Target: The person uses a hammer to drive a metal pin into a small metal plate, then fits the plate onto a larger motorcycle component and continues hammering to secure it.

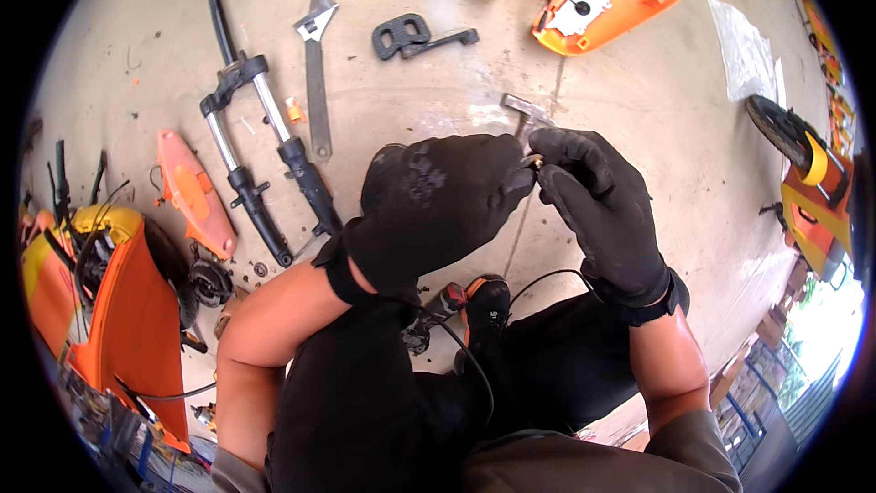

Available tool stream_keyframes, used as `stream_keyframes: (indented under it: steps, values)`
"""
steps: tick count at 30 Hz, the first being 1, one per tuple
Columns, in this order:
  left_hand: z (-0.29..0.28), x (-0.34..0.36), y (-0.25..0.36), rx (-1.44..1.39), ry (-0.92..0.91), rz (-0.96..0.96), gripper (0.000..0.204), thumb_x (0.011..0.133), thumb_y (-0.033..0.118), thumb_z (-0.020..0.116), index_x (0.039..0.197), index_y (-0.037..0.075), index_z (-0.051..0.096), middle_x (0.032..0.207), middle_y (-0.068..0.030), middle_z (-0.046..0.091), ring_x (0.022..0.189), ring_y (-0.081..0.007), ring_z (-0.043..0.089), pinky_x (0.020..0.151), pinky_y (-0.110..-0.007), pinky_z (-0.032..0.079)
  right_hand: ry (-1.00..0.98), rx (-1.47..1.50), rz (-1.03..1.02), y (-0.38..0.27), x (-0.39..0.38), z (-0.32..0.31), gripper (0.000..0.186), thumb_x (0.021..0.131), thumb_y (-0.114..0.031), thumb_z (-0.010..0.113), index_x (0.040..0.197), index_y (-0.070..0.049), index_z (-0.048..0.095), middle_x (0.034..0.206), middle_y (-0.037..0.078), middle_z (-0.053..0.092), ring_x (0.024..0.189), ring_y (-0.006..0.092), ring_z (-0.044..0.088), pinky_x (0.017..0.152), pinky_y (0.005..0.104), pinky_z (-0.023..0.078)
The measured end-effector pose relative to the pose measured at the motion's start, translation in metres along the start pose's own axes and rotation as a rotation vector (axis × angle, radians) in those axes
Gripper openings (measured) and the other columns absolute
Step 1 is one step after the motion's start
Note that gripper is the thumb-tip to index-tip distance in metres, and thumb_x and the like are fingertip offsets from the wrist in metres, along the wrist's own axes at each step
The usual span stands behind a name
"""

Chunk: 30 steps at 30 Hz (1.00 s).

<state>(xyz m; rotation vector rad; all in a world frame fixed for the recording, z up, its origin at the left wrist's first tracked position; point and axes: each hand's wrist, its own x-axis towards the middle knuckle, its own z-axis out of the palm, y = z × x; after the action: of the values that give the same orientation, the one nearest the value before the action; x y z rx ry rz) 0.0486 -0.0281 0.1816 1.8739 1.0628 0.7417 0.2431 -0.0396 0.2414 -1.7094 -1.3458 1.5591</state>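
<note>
Both hands wear black gloves and meet in front of me, above the floor. My left hand [438, 205] has its fingers closed and pinches a small metal piece with a brass-coloured tip [537, 163]. From the other side, the thumb and fingers of my right hand [604, 210] close on the same piece. Its exact kind is too small to make out. A thin black cable [474, 365] loops below my hands over my legs; its ends are hidden, so I cannot tell whether it joins the piece. Just beyond my fingertips, a hammer [526, 110] lies on the floor, partly covered.
Left on the floor are a front fork [245, 132], an adjustable wrench [316, 82] and an orange panel [193, 192]. Pedal parts [401, 36] and an orange-yellow body shell [630, 0] lie beyond. A red-black power tool [438, 310] sits by my shoe. Orange vehicles [137, 329] flank me.
</note>
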Motion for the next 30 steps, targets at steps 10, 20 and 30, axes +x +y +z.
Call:
stream_keyframes:
  steps: [10,20,30]
  values:
    - [0.034,-0.033,-0.058,0.178,0.031,-0.026,0.013,0.088,0.008,0.057,0.099,0.004,0.063,0.081,-0.0163,0.066,0.075,-0.0360,0.067,0.066,-0.046,0.052,-0.097,-0.061,0.138,0.065,0.027,0.017,0.023,0.094,-0.014,0.067,0.112,0.000,0.066,0.082,0.005,0.065,0.074,0.0104,0.059,0.069,0.0280,0.050]
    - [0.017,-0.039,-0.155,0.206,-0.183,-0.319,0.021,0.089,0.018,0.060,0.100,0.002,0.069,0.089,-0.0221,0.069,0.084,-0.0411,0.067,0.074,-0.046,0.052,-0.074,-0.488,0.194,0.177,0.050,0.028,0.028,0.091,-0.027,0.064,0.100,-0.001,0.063,0.084,0.020,0.068,0.079,0.0360,0.067,0.073,0.0428,0.052]
    - [0.057,-0.019,-0.161,0.347,-0.364,-0.112,0.014,0.087,0.017,0.058,0.090,0.008,0.069,0.092,-0.0154,0.069,0.087,-0.0376,0.068,0.077,-0.048,0.054,-0.059,-0.251,0.264,0.207,0.058,0.070,0.030,0.088,-0.028,0.061,0.081,0.000,0.069,0.080,0.019,0.070,0.081,0.0360,0.068,0.075,0.0440,0.052]
